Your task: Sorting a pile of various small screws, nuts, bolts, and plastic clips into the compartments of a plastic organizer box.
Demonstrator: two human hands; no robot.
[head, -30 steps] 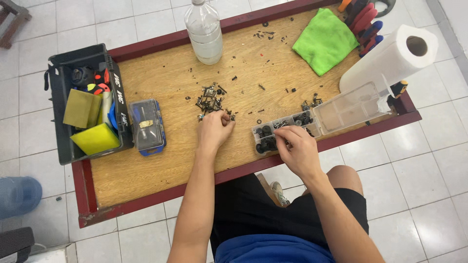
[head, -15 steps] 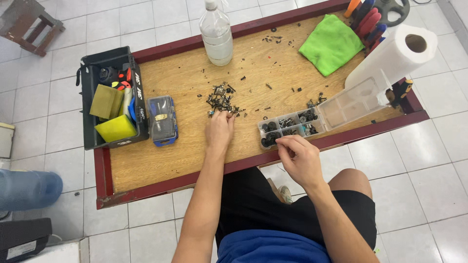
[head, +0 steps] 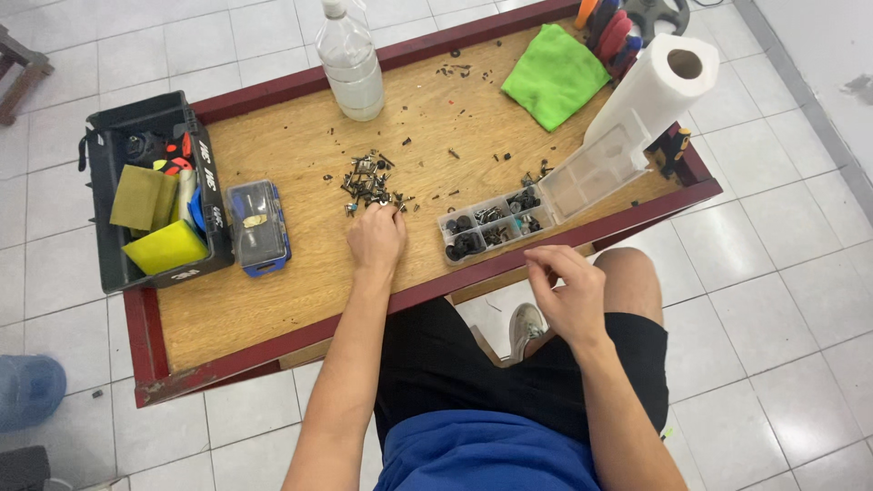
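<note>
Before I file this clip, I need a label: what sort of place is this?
Probably a home or small repair workspace: a low wooden table on tiled floor, a pile of small screws, a compartment organiser and a black tool box.

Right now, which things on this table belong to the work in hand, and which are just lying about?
In use:
- left hand at the pile of small dark screws
- right hand, off the table edge, fingers pinched
- open compartment box

Lying about:
- plastic bottle
- green cloth
- paper towel roll
- black toolbox
- small blue case
</note>
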